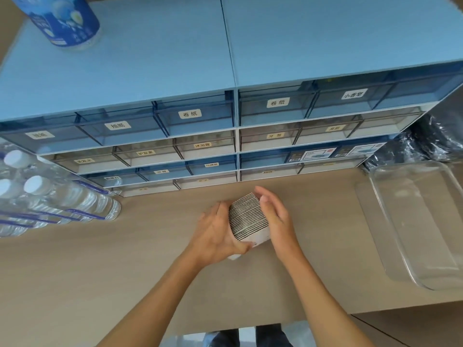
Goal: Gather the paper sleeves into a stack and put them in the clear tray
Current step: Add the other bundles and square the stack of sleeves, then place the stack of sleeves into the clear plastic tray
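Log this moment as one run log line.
left hand + right hand: pressing stack of paper sleeves between palms | stack: on table | clear tray: empty, right

Clear tray (411, 236): right side cut by frame edge. Blue canister (60, 21): top cut off. Water bottles (50, 199): left portion out of frame. Lower drawer labels (160, 172): too small to read. Stack of paper sleeves (248, 219): underside hidden by hands.

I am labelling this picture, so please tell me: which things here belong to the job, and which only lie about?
For the job: stack of paper sleeves, left hand, right hand, clear tray.

Only lying about: drawer cabinet, water bottles, blue can, black plastic bag.
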